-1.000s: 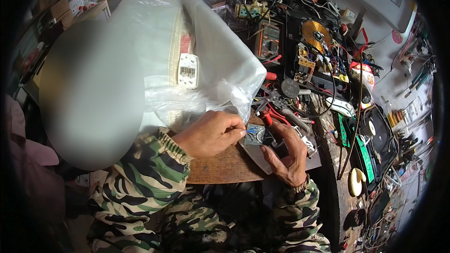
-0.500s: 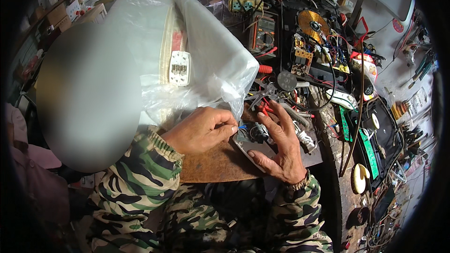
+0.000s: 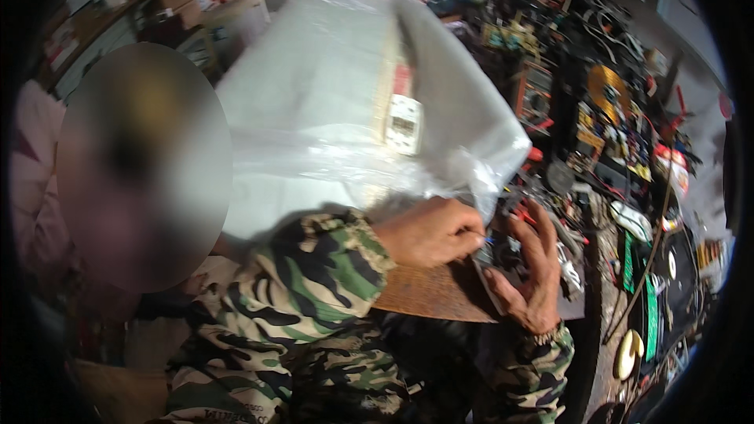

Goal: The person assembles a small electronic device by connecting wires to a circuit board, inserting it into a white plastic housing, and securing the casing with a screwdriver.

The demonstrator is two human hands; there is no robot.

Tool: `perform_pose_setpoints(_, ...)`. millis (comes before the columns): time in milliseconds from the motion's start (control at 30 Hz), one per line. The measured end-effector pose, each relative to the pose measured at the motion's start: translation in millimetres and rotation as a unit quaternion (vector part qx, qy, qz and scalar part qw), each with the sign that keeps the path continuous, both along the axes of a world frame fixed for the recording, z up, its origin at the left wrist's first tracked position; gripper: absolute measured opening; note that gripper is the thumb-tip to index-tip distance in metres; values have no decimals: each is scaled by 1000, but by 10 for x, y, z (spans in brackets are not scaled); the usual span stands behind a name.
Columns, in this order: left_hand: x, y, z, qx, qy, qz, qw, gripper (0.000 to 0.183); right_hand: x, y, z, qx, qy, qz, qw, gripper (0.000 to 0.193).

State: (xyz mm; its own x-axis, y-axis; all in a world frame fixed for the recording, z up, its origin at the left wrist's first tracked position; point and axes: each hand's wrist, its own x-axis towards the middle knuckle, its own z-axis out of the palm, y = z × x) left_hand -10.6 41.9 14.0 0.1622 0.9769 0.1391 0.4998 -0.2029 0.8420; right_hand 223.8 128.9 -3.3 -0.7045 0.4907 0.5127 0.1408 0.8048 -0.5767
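Note:
My left hand [image 3: 436,233] is closed in a pinch, with a thin blue wire [image 3: 488,241] at its fingertips. Beside it, my right hand [image 3: 536,279] is spread, its fingers apart and curved over a flat grey panel [image 3: 491,286] that carries wires and small parts. The right thumb rests near the panel's edge. Much of the panel is hidden by this hand. White cable [image 3: 567,267] lies just right of the right fingers, and red-handled pliers [image 3: 520,210] lie beyond them. Motion blur softens fine detail.
A big plastic-wrapped item [image 3: 330,78] stands behind my left hand on the brown wooden bench top [image 3: 428,290]. To the right are a multimeter [image 3: 534,94], a copper coil [image 3: 609,90], green circuit boards [image 3: 650,318] and a brush [image 3: 628,355]. A person in pink [image 3: 35,165] is at the left.
The view has swung left, so bench and hands sit further right in the picture. The person at the left shows more. Both hands keep nearly the same pose at the panel.

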Motion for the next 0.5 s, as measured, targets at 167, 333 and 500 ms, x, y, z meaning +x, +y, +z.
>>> perform_pose_setpoints(167,-33,-29,-15,25,7,-3,1000,26,-1,-15,5,1,3,11,1000,73)
perform_pose_setpoints(333,12,-2,-20,23,5,-3,1000,26,15,-19,-43,29,-1,0,1000,77)
perform_pose_setpoints(500,51,-32,-43,55,-34,56,996,20,8,-29,-56,-6,-6,1,1000,84)
